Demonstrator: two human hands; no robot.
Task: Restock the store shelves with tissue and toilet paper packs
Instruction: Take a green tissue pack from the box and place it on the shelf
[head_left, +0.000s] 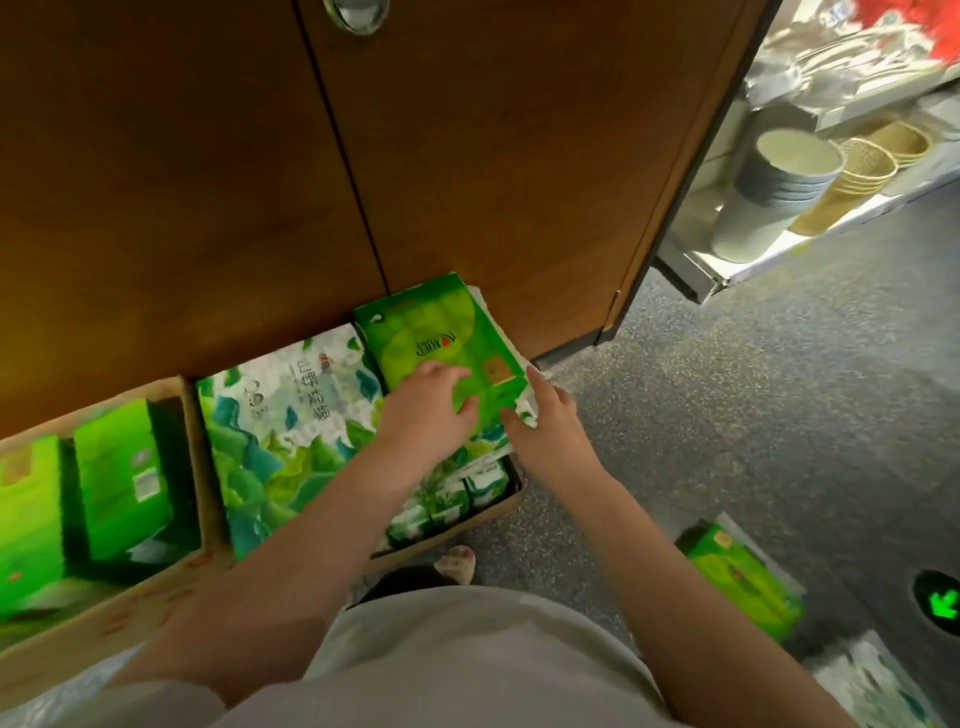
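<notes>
Step in hand: we are lifting a bright green tissue pack (441, 343) from the right-hand cardboard box (447, 540) on the floor, against the wooden cabinet doors (467, 156).
Left hand (426, 410): we are laying it on the pack's top, fingers loosely spread, thumb at the near edge.
Right hand (545, 415): we are steadying the pack's right corner, forefinger straight, thumb pressing the near edge.
Next move: we are judging that a firmer two-sided hold is needed before carrying it to a shelf.
Other stock: a pale leaf-printed pack (291, 431) lies just beside; more green packs (119, 478) stand in the left box; another (743, 582) lies on the floor.
Writing: characters are showing on both packs, too blurred for us to read; a barcode label shows, illegible.
</notes>
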